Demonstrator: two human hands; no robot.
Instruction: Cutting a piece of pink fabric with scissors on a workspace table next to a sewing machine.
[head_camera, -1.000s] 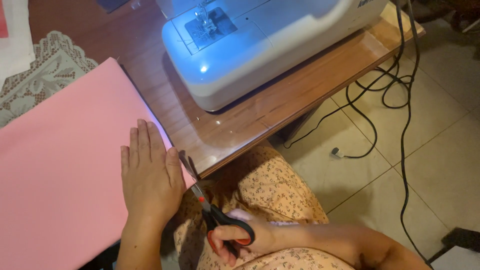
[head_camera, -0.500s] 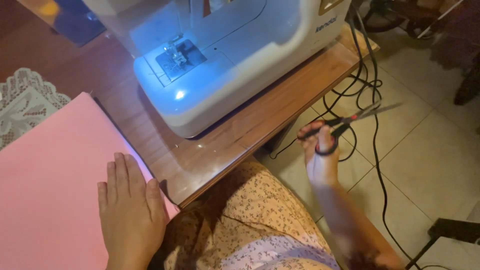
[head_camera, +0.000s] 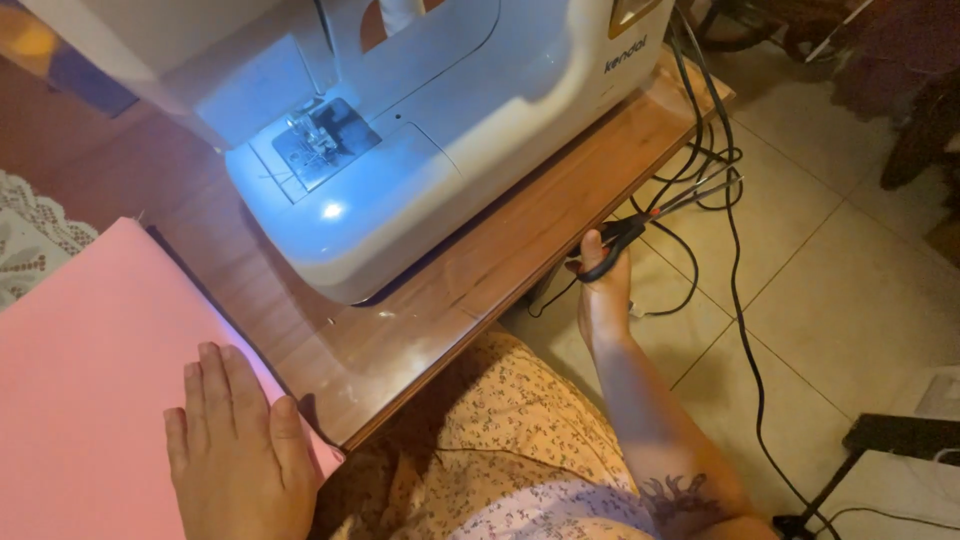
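Right hand (head_camera: 603, 300) fingers grip black scissors (head_camera: 650, 218) right of the sewing machine (head_camera: 420, 130), beyond the surface (head_camera: 480, 290). Left hand (head_camera: 240, 450) lies flat, fingers spread, on pink fabric (head_camera: 90, 380) left of the machine.

Count: one sewing machine (head_camera: 420, 130) on one wooden bench (head_camera: 520, 240); one pink sheet (head_camera: 90, 370); one pair of scissors (head_camera: 650, 220); one lace cloth (head_camera: 30, 245); two hands, left hand (head_camera: 235, 450), right hand (head_camera: 603, 295).

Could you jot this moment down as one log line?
left hand: flat on pink fabric sheet | right hand: holding black-handled scissors beside wooden table
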